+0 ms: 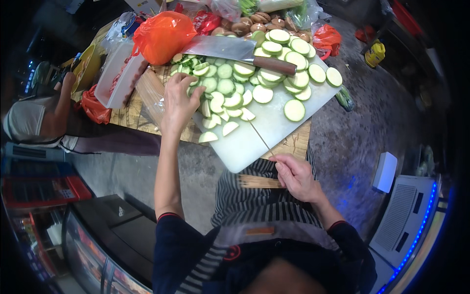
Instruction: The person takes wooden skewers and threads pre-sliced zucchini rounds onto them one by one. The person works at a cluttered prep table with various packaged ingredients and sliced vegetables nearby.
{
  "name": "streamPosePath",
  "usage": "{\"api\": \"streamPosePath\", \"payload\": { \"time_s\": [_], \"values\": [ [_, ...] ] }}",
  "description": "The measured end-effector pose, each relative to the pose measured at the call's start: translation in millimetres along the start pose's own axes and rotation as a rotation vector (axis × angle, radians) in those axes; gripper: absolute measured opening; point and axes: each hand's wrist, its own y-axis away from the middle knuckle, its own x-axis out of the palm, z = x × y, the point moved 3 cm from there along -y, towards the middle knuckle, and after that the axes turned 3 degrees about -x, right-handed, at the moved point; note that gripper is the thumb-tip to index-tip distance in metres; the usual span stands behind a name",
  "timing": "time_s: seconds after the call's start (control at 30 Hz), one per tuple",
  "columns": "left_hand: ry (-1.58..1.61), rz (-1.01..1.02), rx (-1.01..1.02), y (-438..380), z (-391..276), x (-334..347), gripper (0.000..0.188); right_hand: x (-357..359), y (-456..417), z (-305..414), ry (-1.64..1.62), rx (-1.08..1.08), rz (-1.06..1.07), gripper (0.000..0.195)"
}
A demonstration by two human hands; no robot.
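Observation:
My right hand (pixel 295 176) pinches a thin wooden skewer (pixel 261 138) between thumb and fingers. The skewer's far end meets the edge of a zucchini half slice (pixel 248 114); whether it pierces it I cannot tell. Beneath that hand, a bundle of skewers (pixel 259 181) lies across the striped apron on my lap. My left hand (pixel 180 97) reaches over the left side of the heap of cucumber slices (pixel 224 86), thumb and fingers apart, some fingertips hidden. Round zucchini slices (pixel 294 110) spread over the right of the white cutting board (pixel 238 150).
A cleaver (pixel 220 47) lies across the slices, its wooden handle (pixel 275 66) pointing right. Mushrooms (pixel 257 27) and an orange plastic bag (pixel 163 36) sit behind. Left are packed skewers (pixel 150 92) and a plastic tub of meat (pixel 115 77). Another person (pixel 40 117) stands at the table's left.

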Motion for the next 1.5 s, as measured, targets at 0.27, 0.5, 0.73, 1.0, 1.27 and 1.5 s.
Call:
{"api": "streamPosePath", "payload": {
  "time_s": [0.27, 0.5, 0.73, 1.0, 1.27, 1.5],
  "values": [
    [-0.009, 0.302, 0.100, -25, -51, 30, 0.040, -8, 5, -1, -0.036, 0.051, -0.027, 0.023],
    [-0.095, 0.421, 0.182, -27, -49, 32, 0.043, -7, -9, 1, -0.107, 0.041, -0.014, 0.034],
    [0.611, 0.382, -0.190, -29, -32, 29, 0.036, 2, -24, 2, -0.184, 0.040, -0.041, 0.034],
    [2.419, 0.145, -0.526, 41, -72, 29, 0.043, 5, -20, 34, 0.039, -0.139, 0.041, 0.034],
    [2.540, 0.058, -0.653, 60, -88, 33, 0.044, 8, -14, 35, 0.089, -0.101, 0.009, 0.035],
    [2.342, 0.026, -0.574, 62, -92, 30, 0.038, 10, -11, 40, 0.125, -0.102, 0.037, 0.035]
  ]
}}
